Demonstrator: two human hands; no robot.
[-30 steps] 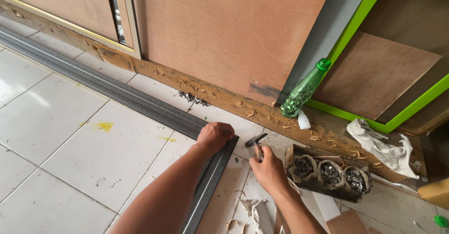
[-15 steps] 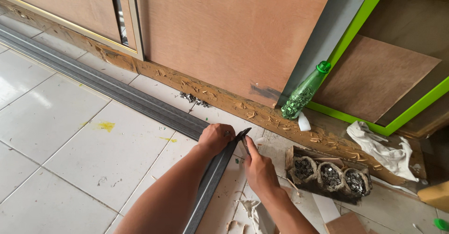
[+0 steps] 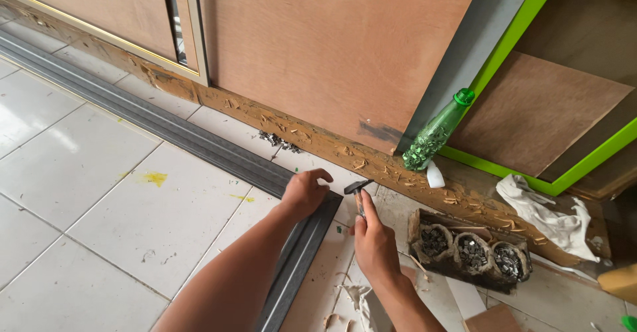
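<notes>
Hammer (image 3: 358, 191) gripped by right hand (image 3: 375, 244) fingers; left hand (image 3: 305, 192) fingers pressing grey trim strip (image 3: 302, 252) end on floor. Keeping strip pinned, tapping lightly.

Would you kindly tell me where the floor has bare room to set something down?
The white tiles left of the grey strip lie bare apart from yellow marks. It is crowded right of the strip: the left hand, the right hand gripping a hammer, the box of nails, the rag and the green bottle.

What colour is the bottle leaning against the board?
Green, with a green cap: the bottle shows clearly in the head view.
</notes>
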